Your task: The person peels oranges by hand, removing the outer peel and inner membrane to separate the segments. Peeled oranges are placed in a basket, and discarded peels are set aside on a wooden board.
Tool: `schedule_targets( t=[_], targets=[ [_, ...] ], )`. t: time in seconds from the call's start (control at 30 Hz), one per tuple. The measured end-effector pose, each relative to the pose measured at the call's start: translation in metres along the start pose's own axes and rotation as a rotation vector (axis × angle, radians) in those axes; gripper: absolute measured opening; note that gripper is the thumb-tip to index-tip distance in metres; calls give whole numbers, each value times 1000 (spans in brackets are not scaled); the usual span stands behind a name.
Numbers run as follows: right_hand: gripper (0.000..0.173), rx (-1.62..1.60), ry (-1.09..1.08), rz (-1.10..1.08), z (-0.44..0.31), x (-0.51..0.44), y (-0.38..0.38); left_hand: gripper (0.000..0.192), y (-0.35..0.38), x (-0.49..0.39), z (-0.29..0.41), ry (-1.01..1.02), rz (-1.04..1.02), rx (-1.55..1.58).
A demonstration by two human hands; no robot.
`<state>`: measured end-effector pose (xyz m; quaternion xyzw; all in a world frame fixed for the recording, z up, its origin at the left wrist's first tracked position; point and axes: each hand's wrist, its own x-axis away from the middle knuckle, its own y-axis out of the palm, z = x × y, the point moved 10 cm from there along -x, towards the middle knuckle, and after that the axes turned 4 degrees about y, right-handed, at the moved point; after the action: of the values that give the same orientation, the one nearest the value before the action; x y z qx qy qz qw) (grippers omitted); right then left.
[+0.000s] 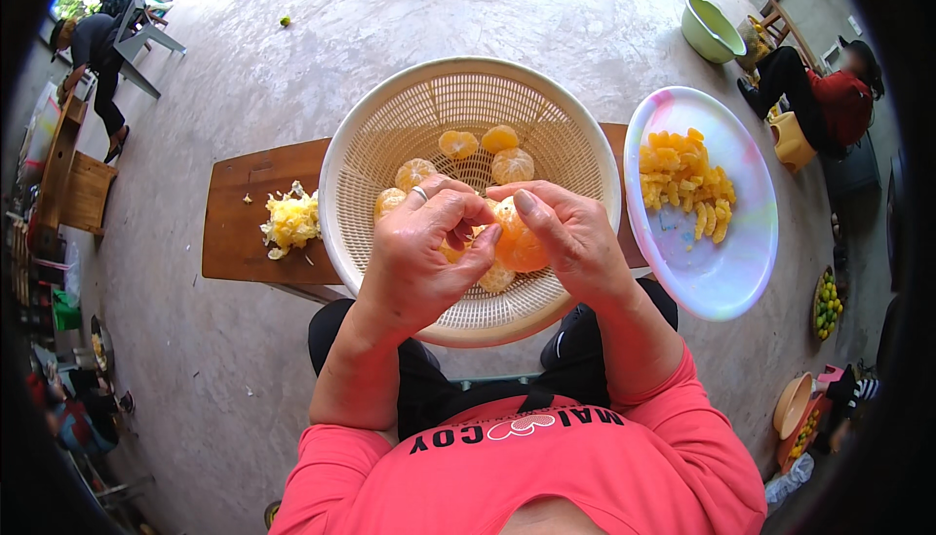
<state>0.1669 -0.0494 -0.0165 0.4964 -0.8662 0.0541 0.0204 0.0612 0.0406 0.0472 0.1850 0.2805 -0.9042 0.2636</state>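
Observation:
My right hand [567,231] holds a peeled orange citrus fruit [521,242] above a round cream plastic basket [384,122]. With a ring on one finger, my left hand [439,242] is at the fruit's side, its thumb and fingertips close together; whether something thin lies between them cannot be told. Several peeled citrus fruits [512,166] lie in the basket, some partly hidden by my hands. Loose segments [684,173] are heaped on an oval pastel plastic tray [731,279] to the right. Pale pith scraps [292,220] lie left of the basket on a wooden bench [238,220].
A green plastic tub [711,30] stands on the concrete floor at the upper right, near a seated person in red [837,103]. Another person [99,45] bends beside a wooden table and a grey chair [135,41] at the upper left. More people and fruit containers are at both lower sides.

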Motion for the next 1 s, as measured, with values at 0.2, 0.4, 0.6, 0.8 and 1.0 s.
schedule_targets(
  t=[0.2, 0.4, 0.6, 0.8, 1.0],
  targets=[
    [36, 74, -44, 10, -5, 1, 1, 11, 4, 2, 2, 14, 17, -8],
    [34, 49, -119, 32, -15, 2, 2, 12, 4, 1, 7, 89, 40, -96],
    [37, -11, -27, -54, -8, 3, 5, 13, 4, 1, 1, 30, 43, -56],
    [40, -151, 7, -71, -5, 3, 9, 12, 3, 5, -14, -106, 12, 109],
    [43, -242, 11, -97, -9, 3, 12, 9, 3, 6, -23, -165, 16, 255]
  ],
)
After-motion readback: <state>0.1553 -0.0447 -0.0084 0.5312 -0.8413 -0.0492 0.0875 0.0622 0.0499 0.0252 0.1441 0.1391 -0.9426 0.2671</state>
